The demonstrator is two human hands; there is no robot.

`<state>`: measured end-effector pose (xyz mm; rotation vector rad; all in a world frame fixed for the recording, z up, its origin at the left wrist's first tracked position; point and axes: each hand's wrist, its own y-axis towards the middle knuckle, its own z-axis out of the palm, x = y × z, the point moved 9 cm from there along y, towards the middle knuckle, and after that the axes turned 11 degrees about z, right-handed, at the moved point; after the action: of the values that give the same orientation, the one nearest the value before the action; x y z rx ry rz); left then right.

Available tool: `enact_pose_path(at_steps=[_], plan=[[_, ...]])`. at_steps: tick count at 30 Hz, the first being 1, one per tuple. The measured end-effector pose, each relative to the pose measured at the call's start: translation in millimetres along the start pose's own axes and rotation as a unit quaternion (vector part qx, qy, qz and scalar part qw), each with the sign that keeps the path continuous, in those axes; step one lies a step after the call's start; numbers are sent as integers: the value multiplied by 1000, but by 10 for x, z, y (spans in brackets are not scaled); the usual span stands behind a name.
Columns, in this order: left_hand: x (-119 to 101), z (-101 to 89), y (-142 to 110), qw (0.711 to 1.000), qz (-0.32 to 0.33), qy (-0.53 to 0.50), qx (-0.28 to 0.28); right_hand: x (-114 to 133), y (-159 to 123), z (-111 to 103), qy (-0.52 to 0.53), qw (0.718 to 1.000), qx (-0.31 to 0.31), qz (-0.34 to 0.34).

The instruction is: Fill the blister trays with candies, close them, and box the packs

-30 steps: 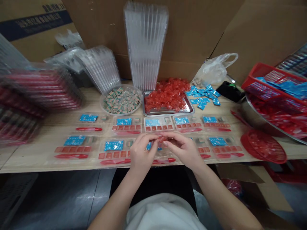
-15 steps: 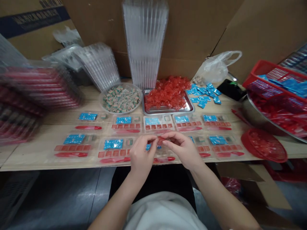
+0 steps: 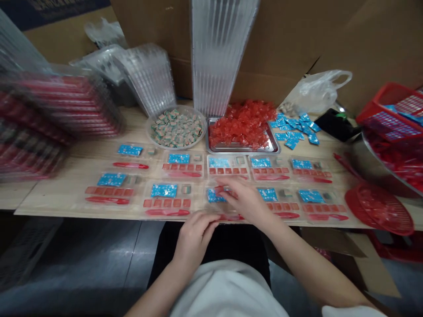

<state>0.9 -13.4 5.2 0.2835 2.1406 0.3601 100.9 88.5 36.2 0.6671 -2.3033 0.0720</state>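
Pinching a small red piece (image 3: 218, 189), partly hidden by the fingers, the right hand (image 3: 243, 198) has its thumb and fingertips nearly closed above a clear plastic tray (image 3: 207, 208) at the middle of the front row; beneath the red piece, in that tray, lies a blue packet (image 3: 215, 197); the left hand (image 3: 196, 235) is loosely curled with its fingertips at the tray's near edge, and whether it grips anything cannot be told; similar filled trays stand in two rows along a wooden table (image 3: 72, 187); behind them sit a round clear bowl (image 3: 176, 148) of small wrapped squares (image 3: 176, 127) and, just beside it, a metal tray (image 3: 243, 152) heaped with red wrapped pieces (image 3: 244, 125); loose blue packets (image 3: 292, 132) lie to the right of the heap.
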Motion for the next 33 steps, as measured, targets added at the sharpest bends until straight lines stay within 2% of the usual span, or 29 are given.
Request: enact_pose_path(at_steps=[3, 6, 15, 20, 23, 25, 27, 30, 32, 33], plan=[[-21, 61, -14, 999, 35, 24, 19, 199, 62, 269, -107, 991, 45, -63], [-13, 77, 26, 999, 36, 13, 23, 284, 89, 405, -175, 979, 61, -81], [27, 113, 63, 999, 16, -16, 48, 325, 86, 411, -210, 970, 63, -106], [49, 104, 77, 998, -2, -28, 49, 417, 119, 550, -263, 950, 106, -129], [93, 25, 34, 995, -54, -85, 8, 436, 39, 356, -221, 966, 71, -112], [181, -32, -37, 972, -140, -180, -59, 391, -137, 110, -136, 987, 27, -77], [233, 49, -118, 914, -238, -312, -108, 304, -402, -51, -35, 998, 25, -46], [79, 389, -127, 817, -321, -472, -82, 172, -792, -180, 70, 997, 25, -28], [-78, 595, -102, 784, -342, -516, -42, 60, -971, -274, 102, 995, -11, -11], [-147, 668, -91, 782, -341, -521, -21, -1, -1039, -317, 110, 994, -28, 1]])
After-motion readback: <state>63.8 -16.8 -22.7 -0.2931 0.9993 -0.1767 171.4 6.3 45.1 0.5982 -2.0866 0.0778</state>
